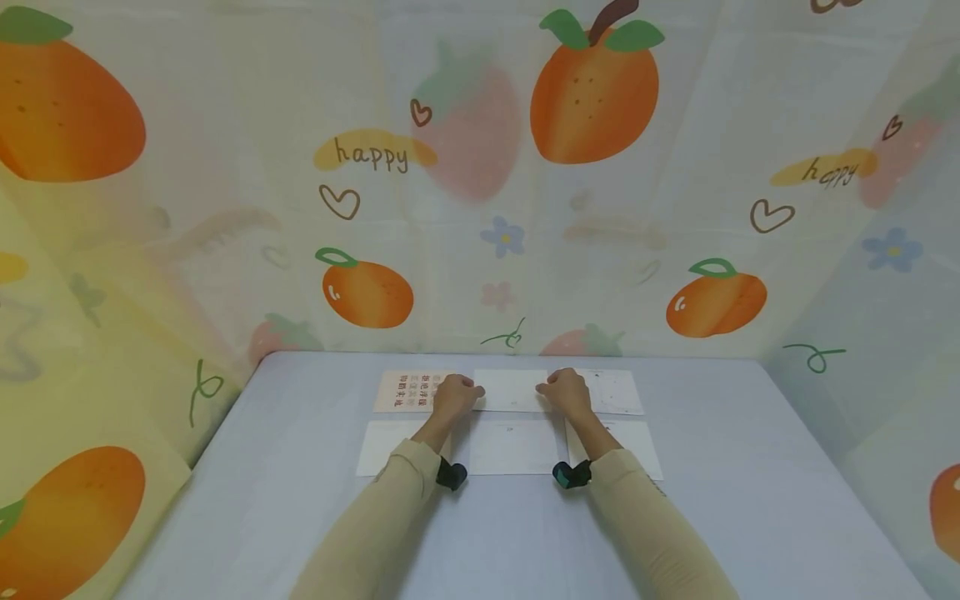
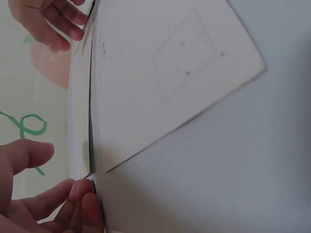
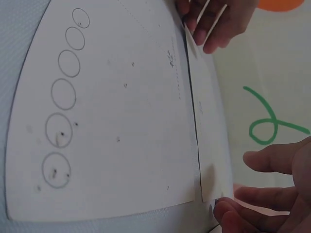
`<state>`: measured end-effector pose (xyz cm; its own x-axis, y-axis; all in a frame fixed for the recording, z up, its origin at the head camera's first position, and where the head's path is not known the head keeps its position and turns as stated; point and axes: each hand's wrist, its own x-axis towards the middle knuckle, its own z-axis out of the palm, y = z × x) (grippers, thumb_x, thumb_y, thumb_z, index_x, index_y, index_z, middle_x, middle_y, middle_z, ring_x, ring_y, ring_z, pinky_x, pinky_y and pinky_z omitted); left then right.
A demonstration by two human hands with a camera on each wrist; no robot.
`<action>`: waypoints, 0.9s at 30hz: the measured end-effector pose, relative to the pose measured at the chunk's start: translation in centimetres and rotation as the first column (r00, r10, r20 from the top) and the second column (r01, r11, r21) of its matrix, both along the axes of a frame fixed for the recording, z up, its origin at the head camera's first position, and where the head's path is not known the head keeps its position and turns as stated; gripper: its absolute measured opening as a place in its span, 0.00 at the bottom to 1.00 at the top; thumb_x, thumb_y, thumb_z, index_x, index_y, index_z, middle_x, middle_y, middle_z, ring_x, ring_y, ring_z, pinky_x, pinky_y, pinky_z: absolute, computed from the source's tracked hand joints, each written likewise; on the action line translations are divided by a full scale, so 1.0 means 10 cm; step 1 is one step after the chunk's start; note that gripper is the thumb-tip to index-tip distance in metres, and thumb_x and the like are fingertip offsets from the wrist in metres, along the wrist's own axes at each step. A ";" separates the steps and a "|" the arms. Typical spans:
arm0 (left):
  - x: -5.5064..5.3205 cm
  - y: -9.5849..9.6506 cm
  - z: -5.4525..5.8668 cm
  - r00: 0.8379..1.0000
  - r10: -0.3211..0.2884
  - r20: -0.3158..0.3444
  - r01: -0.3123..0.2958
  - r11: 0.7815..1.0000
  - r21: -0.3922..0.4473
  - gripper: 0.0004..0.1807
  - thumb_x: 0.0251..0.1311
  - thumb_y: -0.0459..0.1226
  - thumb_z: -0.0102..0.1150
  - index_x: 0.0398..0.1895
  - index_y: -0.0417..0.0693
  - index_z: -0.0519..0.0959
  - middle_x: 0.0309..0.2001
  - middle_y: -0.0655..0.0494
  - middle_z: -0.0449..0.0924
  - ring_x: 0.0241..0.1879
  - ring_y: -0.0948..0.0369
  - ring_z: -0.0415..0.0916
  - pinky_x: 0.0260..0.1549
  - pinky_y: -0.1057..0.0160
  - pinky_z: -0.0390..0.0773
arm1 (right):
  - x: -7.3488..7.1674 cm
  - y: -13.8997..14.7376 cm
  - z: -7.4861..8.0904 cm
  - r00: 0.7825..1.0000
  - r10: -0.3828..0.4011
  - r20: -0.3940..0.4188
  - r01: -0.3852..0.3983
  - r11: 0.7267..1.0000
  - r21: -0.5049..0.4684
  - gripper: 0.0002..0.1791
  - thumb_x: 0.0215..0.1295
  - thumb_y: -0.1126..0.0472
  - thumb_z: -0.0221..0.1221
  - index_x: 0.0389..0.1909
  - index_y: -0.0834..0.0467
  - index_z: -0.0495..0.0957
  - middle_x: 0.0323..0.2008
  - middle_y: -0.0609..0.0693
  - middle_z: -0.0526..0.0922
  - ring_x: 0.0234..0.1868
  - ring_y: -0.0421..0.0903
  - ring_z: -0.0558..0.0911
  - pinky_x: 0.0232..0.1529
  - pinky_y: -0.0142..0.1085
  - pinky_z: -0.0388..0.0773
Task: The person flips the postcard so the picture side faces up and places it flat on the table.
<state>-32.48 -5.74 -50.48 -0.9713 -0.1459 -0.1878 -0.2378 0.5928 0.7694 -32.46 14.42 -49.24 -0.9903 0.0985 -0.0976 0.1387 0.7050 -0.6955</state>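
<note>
Near tabletop's (image 1: 697, 392) far edge, prolly squaring middle card (image 1: 512, 390) with left hand (image 1: 456, 395) and right hand (image 1: 568, 392) loose-fingered; needing gentle nudging imo.

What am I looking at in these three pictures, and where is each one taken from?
No machine here: these are a person's bare left hand and right hand. The wide picture comes from a head-worn camera; the two close-ups come from wrist cameras. On the pale table lie six cards in two rows of three, one with reddish characters. The hands are at opposite ends of the far row's middle card; fingertips seem to touch it, but no firm grip shows.
</note>
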 end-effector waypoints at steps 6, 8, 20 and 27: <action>-0.02 0.03 -0.01 1.000 -0.009 0.010 0.009 1.000 -0.008 0.21 0.59 0.40 0.59 0.50 0.33 0.78 0.51 0.38 0.81 0.50 0.45 0.79 0.51 0.50 0.78 | -0.01 -0.01 0.00 1.000 -0.007 -0.002 0.007 1.000 0.023 0.20 0.61 0.60 0.62 0.48 0.72 0.79 0.53 0.67 0.81 0.52 0.62 0.81 0.52 0.50 0.78; -0.02 0.05 -0.02 1.000 0.002 0.011 -0.002 1.000 -0.007 0.20 0.58 0.39 0.59 0.50 0.33 0.78 0.50 0.38 0.81 0.50 0.45 0.79 0.52 0.50 0.77 | -0.02 -0.01 0.01 1.000 -0.011 0.005 0.011 1.000 0.027 0.20 0.60 0.61 0.62 0.47 0.73 0.79 0.52 0.67 0.81 0.52 0.62 0.81 0.52 0.50 0.78; -0.06 0.02 -0.03 0.999 -0.011 -0.050 0.007 0.997 -0.082 0.15 0.56 0.28 0.54 0.47 0.34 0.81 0.49 0.39 0.83 0.51 0.43 0.78 0.52 0.49 0.76 | -0.16 0.00 -0.06 0.999 -0.046 0.000 0.046 0.997 0.069 0.16 0.57 0.70 0.54 0.11 0.59 0.69 0.13 0.50 0.73 0.19 0.45 0.72 0.19 0.31 0.66; -0.08 0.02 -0.07 0.999 0.000 -0.034 -0.002 0.998 -0.057 0.16 0.53 0.27 0.56 0.46 0.35 0.81 0.49 0.39 0.83 0.49 0.44 0.78 0.51 0.50 0.75 | -0.19 0.01 -0.07 0.999 -0.041 0.017 0.039 0.995 0.093 0.19 0.56 0.71 0.50 0.09 0.55 0.61 0.11 0.47 0.66 0.20 0.46 0.71 0.19 0.32 0.67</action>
<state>-33.30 -5.57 -51.14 -0.9768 -0.1565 -0.1460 -0.2127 0.6354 0.7423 -34.38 14.47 -49.97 -0.9835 0.1472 -0.1053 0.1806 0.7597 -0.6246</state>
